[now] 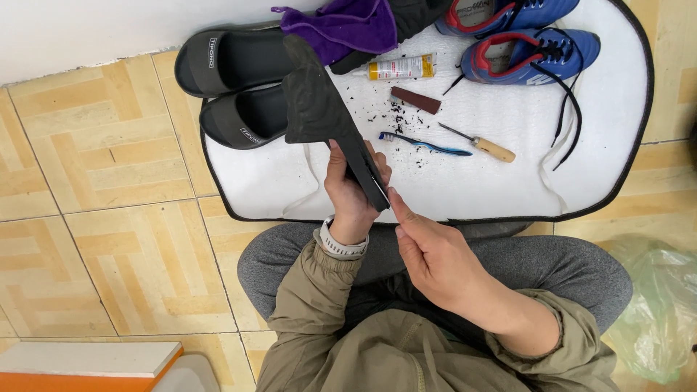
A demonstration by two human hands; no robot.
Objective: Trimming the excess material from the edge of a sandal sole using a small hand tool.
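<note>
Seated on a tiled floor [109, 239], holding a dark shoe insole [323, 109] up over the near edge of a white mat [508, 189]. Left hand [348, 189] wrapped firmly round the insole's narrow heel end, fingers closed on it, the broad toe end tilted away toward the black slide sandals [232, 87]. Right hand [428, 254] loosely curled, holding nothing, with only the thumb tip pressed against the insole's lower edge just beside the left fingers.

Laid out on the mat, well apart from the hands: a glue tube [401, 68], a small brown block [415, 100], a blue toothbrush [425, 144], a wooden-handled awl [479, 143], dark crumbs [396, 112] scattered between them, a pair of blue sports shoes [534, 54] with loose black laces, a purple cloth [341, 25] at the far edge. Green plastic bag [653, 305] off to the right on the floor.

Judged as an inspecting or edge-cleaning step: feeling along the insole's rim, glue not yet in hand. Next move likely calls for keeping the left grip steady while freeing the right to reach across the mat, without dragging the insole through the crumbs
</note>
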